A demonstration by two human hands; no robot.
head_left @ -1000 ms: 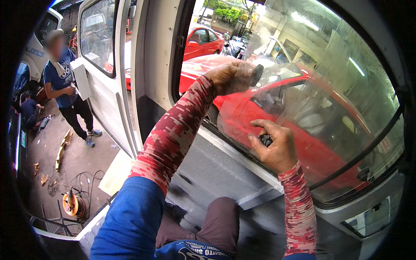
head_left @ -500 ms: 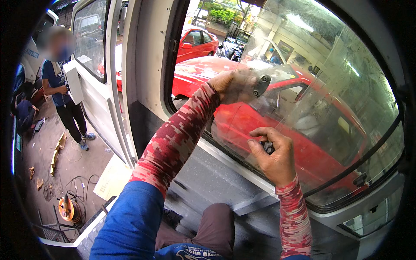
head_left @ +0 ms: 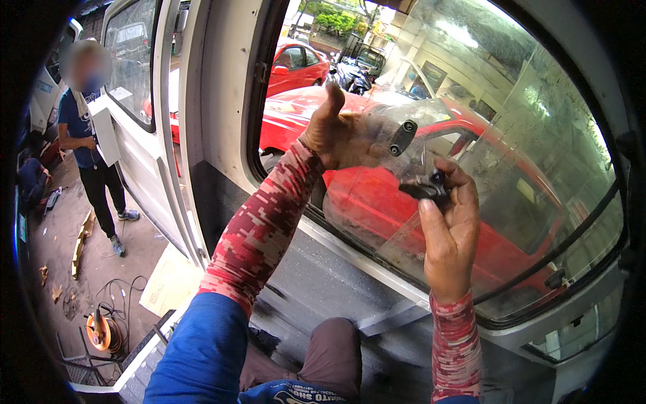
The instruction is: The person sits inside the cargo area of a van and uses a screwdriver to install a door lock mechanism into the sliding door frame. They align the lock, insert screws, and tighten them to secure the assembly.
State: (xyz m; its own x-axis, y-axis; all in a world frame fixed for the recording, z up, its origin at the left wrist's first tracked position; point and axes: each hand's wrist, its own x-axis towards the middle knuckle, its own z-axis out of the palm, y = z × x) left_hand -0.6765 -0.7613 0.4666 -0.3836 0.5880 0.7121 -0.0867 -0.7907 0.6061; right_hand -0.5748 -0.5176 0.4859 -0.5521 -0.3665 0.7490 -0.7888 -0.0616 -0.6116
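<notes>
My left hand (head_left: pixel 330 131) reaches past the edge of a sliding window pane (head_left: pixel 377 202), its thumb raised and apart. Its fingers stretch behind the dirty glass and look blurred through it. Near their tips, a small black oval plate (head_left: pixel 404 138) with two round fittings lies at the glass; whether the fingers touch it I cannot tell. In front of the pane, my right hand (head_left: pixel 454 225) pinches a black window latch (head_left: pixel 427 188) between thumb and fingers. The latch is tilted and apart from the plate.
A dark rubber seal and pale frame (head_left: pixel 259 87) border the window. Red cars (head_left: pixel 377 175) stand outside. At left are an open white door (head_left: pixel 151 175), a standing person (head_left: pixel 84 135), an orange cable reel (head_left: pixel 104 330) and a cardboard sheet (head_left: pixel 171 279).
My right hand has risen and turned, bringing the latch up closer to the plate and into clearer view. My left hand has shifted slightly left, and its thumb has lifted away.
</notes>
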